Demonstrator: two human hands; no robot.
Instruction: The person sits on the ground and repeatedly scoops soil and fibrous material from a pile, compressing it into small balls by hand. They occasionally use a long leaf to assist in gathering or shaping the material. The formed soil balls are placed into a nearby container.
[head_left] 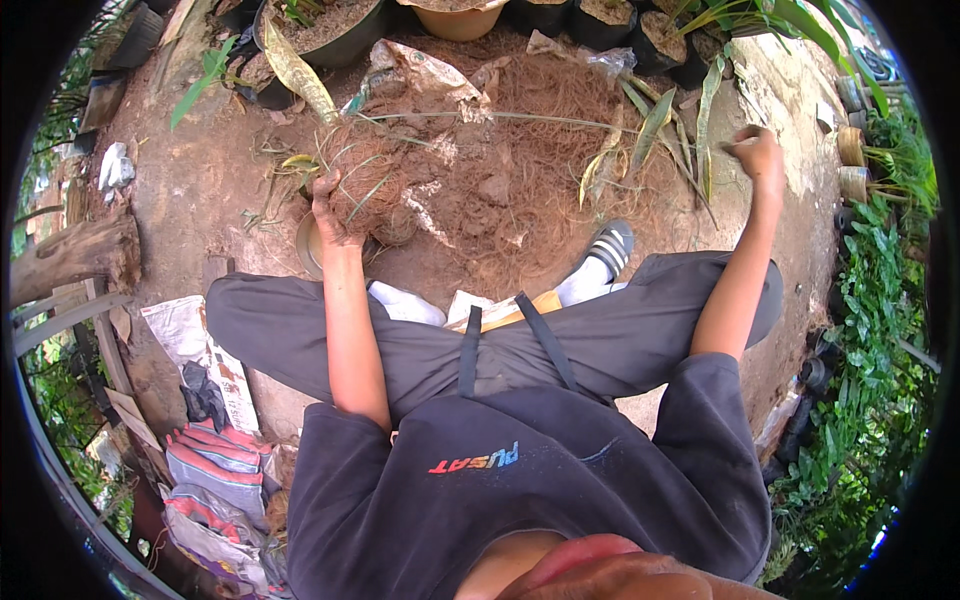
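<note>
At the left of the soil pile, my left hand (335,212) is closed on the side of a root ball (378,195), a brown, matted clump of fibrous roots. A few thin green blades stick out of it, and a small yellow-green leaf shows beside my fingers. My right hand (760,160) is raised off to the right, away from the pile, its fingers curled together. Whatever it may hold is too small to make out. Between the hands lies loose brown soil (490,190) mixed with root fibres. Long variegated leaves (655,130) lie at its right side.
Black pots (330,35) and an orange-brown pot (455,20) line the far edge. A log (80,255) lies at the left, above striped cloth (215,465). Green plants (865,300) border the right. My slippered foot (608,250) rests beside the soil.
</note>
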